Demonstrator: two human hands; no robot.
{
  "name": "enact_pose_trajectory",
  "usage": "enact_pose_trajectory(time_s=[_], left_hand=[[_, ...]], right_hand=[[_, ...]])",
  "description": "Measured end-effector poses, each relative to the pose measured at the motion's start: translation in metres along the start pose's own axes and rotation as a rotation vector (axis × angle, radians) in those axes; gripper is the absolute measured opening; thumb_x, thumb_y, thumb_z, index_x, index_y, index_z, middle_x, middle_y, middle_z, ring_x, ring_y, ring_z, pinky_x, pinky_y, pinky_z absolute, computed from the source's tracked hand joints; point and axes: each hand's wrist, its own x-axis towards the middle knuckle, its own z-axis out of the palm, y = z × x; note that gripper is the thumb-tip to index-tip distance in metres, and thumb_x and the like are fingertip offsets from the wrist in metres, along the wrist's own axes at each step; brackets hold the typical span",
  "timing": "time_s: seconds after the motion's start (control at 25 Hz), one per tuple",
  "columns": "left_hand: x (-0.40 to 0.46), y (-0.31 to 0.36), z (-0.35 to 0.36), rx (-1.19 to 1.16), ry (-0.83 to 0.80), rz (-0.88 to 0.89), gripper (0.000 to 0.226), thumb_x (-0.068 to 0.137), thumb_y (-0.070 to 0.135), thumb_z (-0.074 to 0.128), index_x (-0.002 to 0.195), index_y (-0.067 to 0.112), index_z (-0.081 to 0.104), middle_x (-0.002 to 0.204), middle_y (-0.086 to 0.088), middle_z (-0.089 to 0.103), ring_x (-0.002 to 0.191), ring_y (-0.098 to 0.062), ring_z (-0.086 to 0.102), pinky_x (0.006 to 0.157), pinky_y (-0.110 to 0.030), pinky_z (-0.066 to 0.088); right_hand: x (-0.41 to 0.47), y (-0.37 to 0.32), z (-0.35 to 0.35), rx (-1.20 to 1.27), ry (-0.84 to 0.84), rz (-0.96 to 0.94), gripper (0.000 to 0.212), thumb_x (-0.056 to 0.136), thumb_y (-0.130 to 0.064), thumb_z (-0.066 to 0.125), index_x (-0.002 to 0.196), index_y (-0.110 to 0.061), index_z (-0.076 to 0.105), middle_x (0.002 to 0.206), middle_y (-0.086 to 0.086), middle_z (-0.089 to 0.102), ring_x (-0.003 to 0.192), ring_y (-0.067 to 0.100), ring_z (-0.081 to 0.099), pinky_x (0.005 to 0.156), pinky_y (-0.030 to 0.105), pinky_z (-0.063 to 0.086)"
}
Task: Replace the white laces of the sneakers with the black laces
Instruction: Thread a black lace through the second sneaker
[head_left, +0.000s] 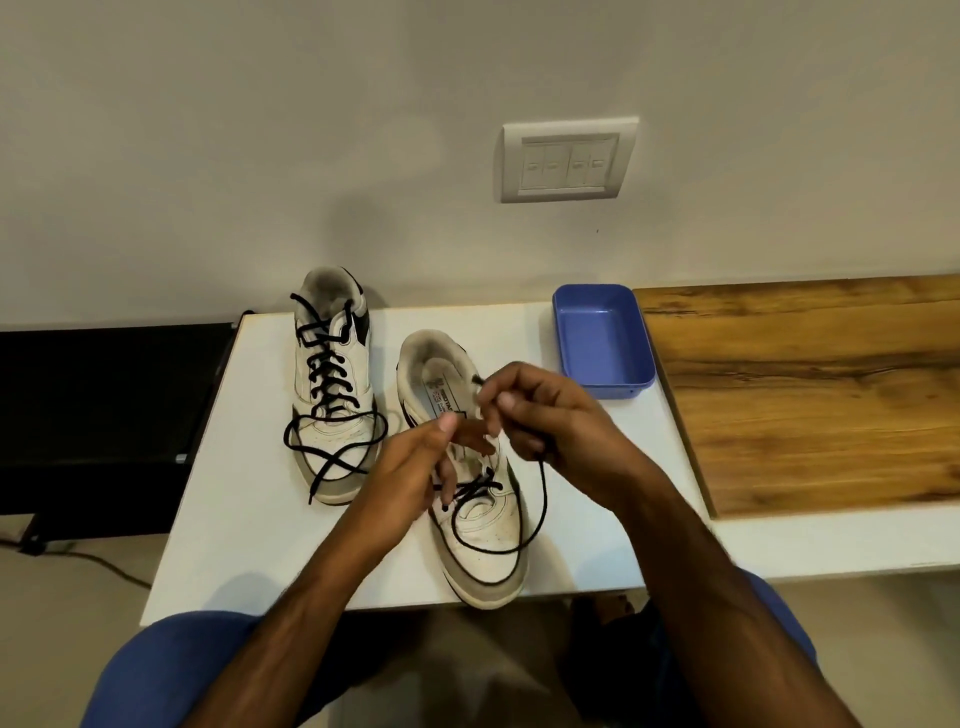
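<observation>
Two white sneakers stand on the white table (249, 519), toes toward me. The left sneaker (332, 384) carries a black lace (324, 374) through all its eyelets, with loose ends crossed over the toe. The right sneaker (478, 530) has a black lace (537, 519) threaded only near the toe, looping over its front. My right hand (550, 426) pinches that lace's tip above the shoe's right side. My left hand (410, 473) holds the shoe's upper at its left eyelets, thumb raised. No white laces are visible.
An empty blue plastic tray (602, 343) sits at the table's back right corner. A wood-grain counter (810, 395) adjoins on the right. A black surface (104, 405) lies to the left. The wall with a switch panel (569, 158) stands behind.
</observation>
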Motion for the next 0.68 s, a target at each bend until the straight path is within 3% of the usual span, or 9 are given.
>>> enact_pose_trajectory(time_s=[0.08, 0.12, 0.24, 0.4, 0.52, 0.64, 0.68], left_hand=[[-0.002, 0.003, 0.004, -0.118, 0.002, -0.093, 0.047, 0.098, 0.058, 0.045, 0.068, 0.028, 0.067, 0.059, -0.004, 0.057, 0.052, -0.018, 0.049, 0.043, -0.025, 0.030], [-0.003, 0.003, 0.004, -0.185, 0.005, -0.100, 0.041, 0.096, 0.052, 0.048, 0.071, 0.026, 0.067, 0.058, -0.004, 0.054, 0.051, -0.017, 0.048, 0.042, -0.025, 0.030], [-0.002, 0.003, -0.005, -0.363, 0.085, -0.044, 0.030, 0.093, 0.033, 0.056, 0.104, 0.010, 0.072, 0.069, -0.008, 0.060, 0.050, -0.011, 0.042, 0.040, -0.021, 0.029], [0.000, 0.004, -0.010, -0.434, 0.169, 0.061, 0.022, 0.095, 0.023, 0.052, 0.094, 0.004, 0.063, 0.086, -0.009, 0.069, 0.049, -0.009, 0.040, 0.042, -0.021, 0.035], [-0.001, 0.006, -0.008, -0.502, 0.199, 0.122, 0.022, 0.098, 0.023, 0.049, 0.093, 0.007, 0.063, 0.082, -0.010, 0.067, 0.052, -0.012, 0.046, 0.048, -0.025, 0.043], [0.000, 0.002, -0.013, -0.462, 0.257, 0.146, 0.023, 0.099, 0.022, 0.048, 0.096, 0.007, 0.065, 0.077, -0.011, 0.066, 0.052, -0.014, 0.048, 0.050, -0.026, 0.046], [0.001, 0.001, -0.014, -0.409, 0.265, 0.144, 0.023, 0.101, 0.021, 0.048, 0.096, 0.006, 0.065, 0.077, -0.012, 0.066, 0.052, -0.015, 0.049, 0.050, -0.026, 0.047]], right_hand=[[0.002, 0.002, 0.016, -0.091, -0.173, 0.014, 0.011, 0.103, 0.002, 0.045, 0.103, -0.005, 0.054, 0.083, 0.016, 0.062, 0.050, 0.009, 0.035, 0.049, 0.020, 0.025], [0.002, 0.005, 0.020, -0.124, -0.202, 0.022, 0.009, 0.102, 0.005, 0.045, 0.102, -0.004, 0.049, 0.082, 0.018, 0.063, 0.049, 0.007, 0.039, 0.048, 0.018, 0.029], [-0.001, 0.008, 0.019, -0.227, -0.209, 0.069, 0.010, 0.101, 0.006, 0.047, 0.102, -0.003, 0.045, 0.083, 0.021, 0.067, 0.051, 0.004, 0.047, 0.049, 0.015, 0.034], [-0.002, 0.007, 0.011, -0.289, -0.228, 0.155, 0.008, 0.101, 0.004, 0.050, 0.105, -0.001, 0.047, 0.091, 0.027, 0.071, 0.052, 0.004, 0.049, 0.051, 0.016, 0.034], [-0.003, 0.010, -0.002, -0.367, -0.264, 0.267, 0.013, 0.097, 0.005, 0.053, 0.107, -0.003, 0.051, 0.093, 0.020, 0.075, 0.062, 0.010, 0.054, 0.058, 0.023, 0.039], [-0.006, 0.013, -0.013, -0.543, -0.194, 0.358, 0.017, 0.091, 0.001, 0.053, 0.101, -0.012, 0.059, 0.086, 0.009, 0.078, 0.084, 0.028, 0.065, 0.074, 0.034, 0.046], [-0.006, 0.013, -0.014, -0.590, -0.144, 0.345, 0.017, 0.092, -0.002, 0.055, 0.099, -0.015, 0.062, 0.087, 0.003, 0.078, 0.089, 0.023, 0.068, 0.078, 0.033, 0.048]])
